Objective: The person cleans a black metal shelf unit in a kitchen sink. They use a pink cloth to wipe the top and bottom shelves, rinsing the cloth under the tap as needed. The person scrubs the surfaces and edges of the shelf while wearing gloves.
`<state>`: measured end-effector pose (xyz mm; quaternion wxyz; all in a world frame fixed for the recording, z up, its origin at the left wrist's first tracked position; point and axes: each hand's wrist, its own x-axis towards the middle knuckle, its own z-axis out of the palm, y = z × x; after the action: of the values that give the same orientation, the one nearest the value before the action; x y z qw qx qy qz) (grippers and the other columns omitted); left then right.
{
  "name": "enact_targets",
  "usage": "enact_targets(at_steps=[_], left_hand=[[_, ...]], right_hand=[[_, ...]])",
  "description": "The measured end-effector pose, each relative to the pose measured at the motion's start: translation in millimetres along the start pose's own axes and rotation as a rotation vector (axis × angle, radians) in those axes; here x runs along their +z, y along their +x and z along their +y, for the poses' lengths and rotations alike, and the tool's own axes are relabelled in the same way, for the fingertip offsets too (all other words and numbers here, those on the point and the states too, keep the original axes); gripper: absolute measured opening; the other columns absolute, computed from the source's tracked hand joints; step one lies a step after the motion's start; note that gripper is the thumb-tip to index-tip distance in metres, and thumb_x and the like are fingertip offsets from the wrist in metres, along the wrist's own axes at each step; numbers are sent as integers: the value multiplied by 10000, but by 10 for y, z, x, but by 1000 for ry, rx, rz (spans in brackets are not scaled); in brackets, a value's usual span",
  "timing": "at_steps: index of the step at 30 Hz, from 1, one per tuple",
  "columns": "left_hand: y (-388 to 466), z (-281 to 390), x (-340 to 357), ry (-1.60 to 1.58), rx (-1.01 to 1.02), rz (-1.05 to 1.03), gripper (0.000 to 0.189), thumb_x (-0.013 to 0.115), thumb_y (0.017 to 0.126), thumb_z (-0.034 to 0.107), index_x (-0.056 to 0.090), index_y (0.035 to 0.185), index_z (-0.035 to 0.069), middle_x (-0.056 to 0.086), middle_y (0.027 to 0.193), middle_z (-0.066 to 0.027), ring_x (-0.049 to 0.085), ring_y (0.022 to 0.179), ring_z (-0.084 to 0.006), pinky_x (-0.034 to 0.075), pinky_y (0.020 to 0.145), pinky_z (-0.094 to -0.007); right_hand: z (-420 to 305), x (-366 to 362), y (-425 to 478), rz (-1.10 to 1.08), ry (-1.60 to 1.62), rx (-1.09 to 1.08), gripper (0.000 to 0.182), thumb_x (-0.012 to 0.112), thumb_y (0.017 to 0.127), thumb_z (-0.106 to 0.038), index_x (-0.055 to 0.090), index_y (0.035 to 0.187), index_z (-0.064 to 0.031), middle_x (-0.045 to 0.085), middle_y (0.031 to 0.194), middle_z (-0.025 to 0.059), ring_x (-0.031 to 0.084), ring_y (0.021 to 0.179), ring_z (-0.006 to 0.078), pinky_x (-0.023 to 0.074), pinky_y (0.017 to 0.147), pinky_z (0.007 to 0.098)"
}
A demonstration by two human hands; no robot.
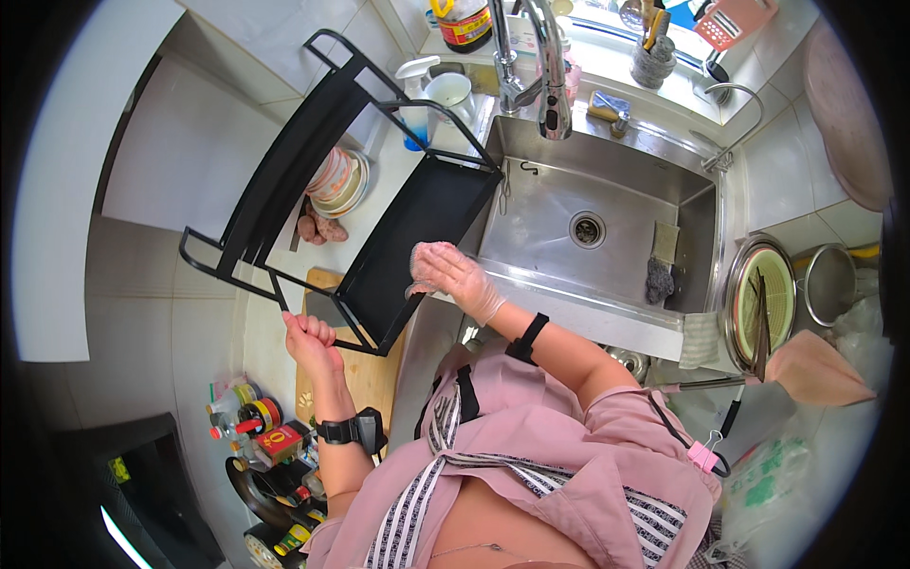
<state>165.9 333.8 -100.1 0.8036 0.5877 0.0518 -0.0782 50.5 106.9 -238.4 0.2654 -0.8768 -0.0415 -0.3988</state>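
A black two-tier metal rack [419,220] is tilted over the counter beside the sink. The bare fingers of my left hand [313,348] are curled round the tubing at its near corner. On my right hand [469,288] is a clear disposable glove. That hand presses a pinkish cloth [424,264] against the edge of the lower shelf; part of the cloth is hidden under the fingers. Right of the rack lies the stainless steel sink [547,206], where a scrubbing pad [665,242] and a dark scourer [659,281] rest on the right side.
A chrome faucet [553,107] overhangs the sink. Behind the rack stand a spray bottle [416,107], a mug [451,92] and stacked bowls [340,181]. Beneath the rack is a wooden cutting board [355,377]. Bottles [263,416] crowd the left counter; a strainer [830,284] is at right.
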Motion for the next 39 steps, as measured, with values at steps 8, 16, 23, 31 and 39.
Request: enact_targets(at_steps=[8,16,23,31,39], left_hand=[[-102,-17,19,22,34,11,460,400,1007,399,282,637,153,189,528,60,132,438,-67,120,412,-255],[-207,-9,-124,73,66,64,467,402,1005,405,267,633,157,176,525,58,132,439,-69,119,421,-260],[-247,25,-70,100,39,71,473,397,1003,417,275,627,158,176,513,56,128,434,-75,119,419,-262],[-262,35,-112,98,10,91,468,398,1002,415,273,629,161,172,510,57,124,430,-77,119,417,-264],[-331,80,80,79,10,57,460,399,1005,398,263,633,163,155,516,57,114,436,-75,113,420,-266]], right_hand=[[729,-167,146,286,-112,453,520,533,808,33,507,1311,-97,456,1394,139,437,1280,345,394,1058,408],[426,10,-119,176,20,246,506,561,772,51,542,1263,-70,486,1359,162,422,1294,353,380,1070,405],[729,-157,157,388,-10,412,544,497,829,82,475,1342,-98,457,1395,144,403,1308,350,321,1105,413],[146,56,-243,119,124,79,504,604,794,-31,511,1289,-65,507,1347,107,427,1296,323,354,1093,415],[620,-240,97,351,1,444,546,530,765,101,530,1281,-77,479,1373,129,443,1275,344,387,1063,392]])
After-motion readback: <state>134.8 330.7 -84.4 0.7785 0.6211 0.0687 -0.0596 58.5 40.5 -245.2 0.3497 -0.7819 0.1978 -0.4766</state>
